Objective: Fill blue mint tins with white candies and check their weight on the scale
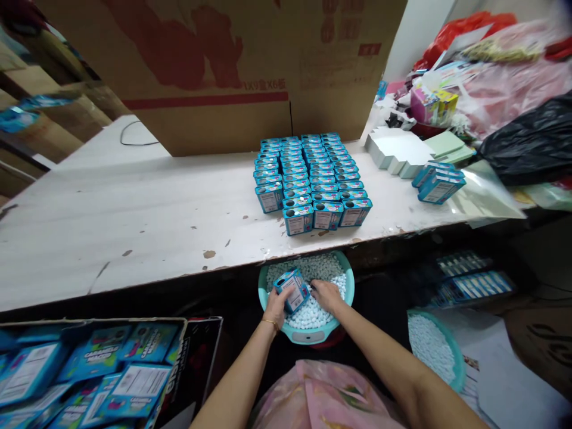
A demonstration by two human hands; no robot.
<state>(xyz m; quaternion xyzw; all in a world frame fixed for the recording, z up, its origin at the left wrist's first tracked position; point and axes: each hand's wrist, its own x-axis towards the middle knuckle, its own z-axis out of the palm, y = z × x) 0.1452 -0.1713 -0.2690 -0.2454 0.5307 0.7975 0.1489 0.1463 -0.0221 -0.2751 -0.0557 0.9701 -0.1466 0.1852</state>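
A small blue printed box is gripped in my left hand and tilted over a turquoise basin. Many small white balls fill the basin. Just right of the box, my right hand reaches down at the balls with its fingers curled together. What those fingers hold, if anything, is hidden from view. On the white table beyond the basin, several similar blue boxes stand upright in close rows.
An open carton of blue boxes is at lower left. A large cardboard box stands behind the rows. More blue boxes and a white stack sit to the right. A second basin of white balls is at lower right.
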